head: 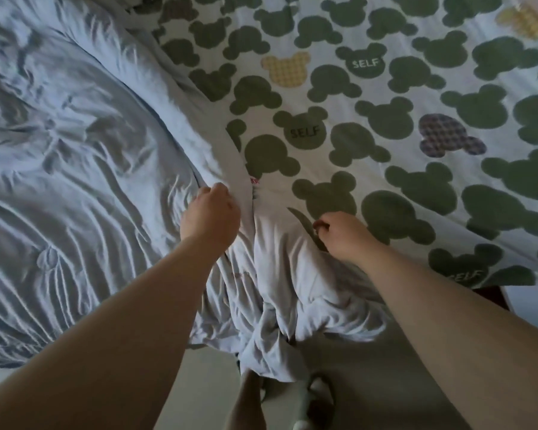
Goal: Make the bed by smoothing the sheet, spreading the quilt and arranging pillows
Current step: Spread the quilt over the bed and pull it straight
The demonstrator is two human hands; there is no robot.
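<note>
Both hands are clenched on bedding at the near edge of a bed, seen from the head camera. The left hand is fisted round the pale border of the quilt. The right hand, fingers curled under, pinches a bunched fold of the same cloth just beside it, where a dark green sliver shows in the crease.

The quilt lies almost wholly to the left of the hands, a pale blue-grey, stitched and padded mass rucked into long ridges and soft hollows. Its free edge runs from the left fist up and away in a curve toward the far side of the bed. A twisted tail of it hangs between the forearms, over the bedside toward the floor, just above a slippered foot.

To the right and beyond, the sheet lies uncovered and fairly flat. It is white cotton printed with round-eared green heads, a few checked in yellow or purple, some lettered "SELF". No pillow can be made out.

Spreading appears barely begun. The coming pull would seem to run rightward, across the quilt's curved edge and over the bare sheet. The right hand is nearer the ground to be covered, the left nearer the bulk.
</note>
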